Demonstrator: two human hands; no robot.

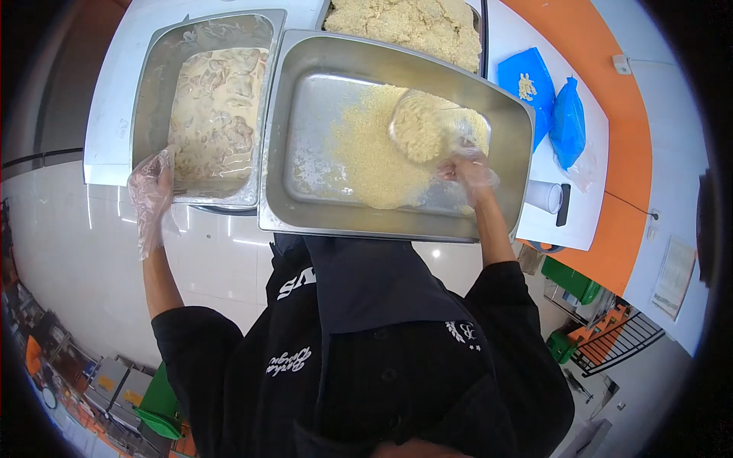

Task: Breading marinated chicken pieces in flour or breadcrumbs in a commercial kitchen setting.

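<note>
My left hand point(152, 186), in a clear plastic glove, grips the near left corner of a deep steel pan point(150, 86). Inside that pan lie pieces of what looks like raw meat in a pale creamy batter point(215, 114). My right hand point(471, 169), also gloved, holds a round, shallow vessel point(395, 129) full of crumbs; motion blur hides whether it is a bowl or a sieve. It is tilted low over a wide steel pan point(303, 131). Yellowish breadcrumbs point(372, 166) cover the middle and right of this pan's floor.
Behind the wide pan, a tray holds a heap of crumb-coated food point(401, 26). Two blue plastic bags point(568, 126) lie to the right, pale bits on one. A translucent cup point(544, 196) lies beside a black object point(563, 205) on the white table point(578, 229).
</note>
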